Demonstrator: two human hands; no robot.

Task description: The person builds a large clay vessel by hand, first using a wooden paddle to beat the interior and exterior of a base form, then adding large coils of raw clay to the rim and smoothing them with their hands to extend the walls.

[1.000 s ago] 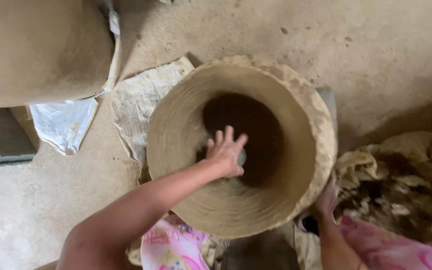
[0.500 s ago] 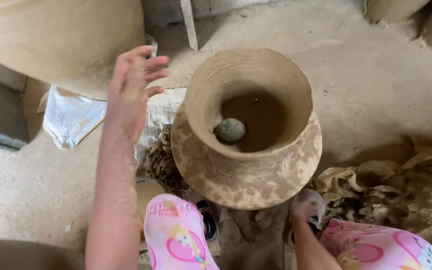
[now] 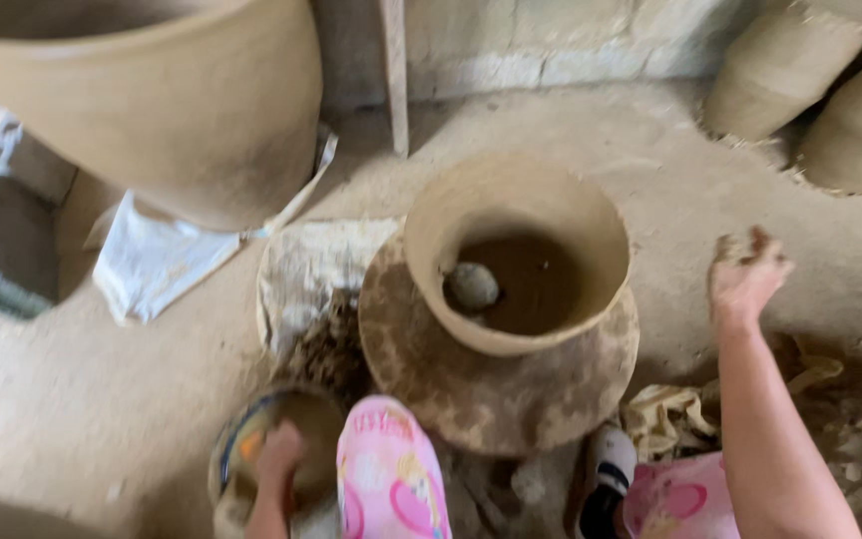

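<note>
- The left hand (image 3: 279,451) dips into a small bowl (image 3: 251,439) at the person's knee, fingers curled down at its muddy contents; whether it grips anything cannot be told.
- The right hand (image 3: 745,274) hangs raised to the right of the clay pot (image 3: 516,299), clay-smeared fingers loosely bent, holding nothing.
- The clay pot stands between the knees in pink trousers (image 3: 391,479), its mouth open upward, with a rounded stone (image 3: 473,285) lying inside.
- A larger pot (image 3: 172,100) sits upper left above a white cloth (image 3: 157,260) on the dirt floor (image 3: 82,399).
</note>
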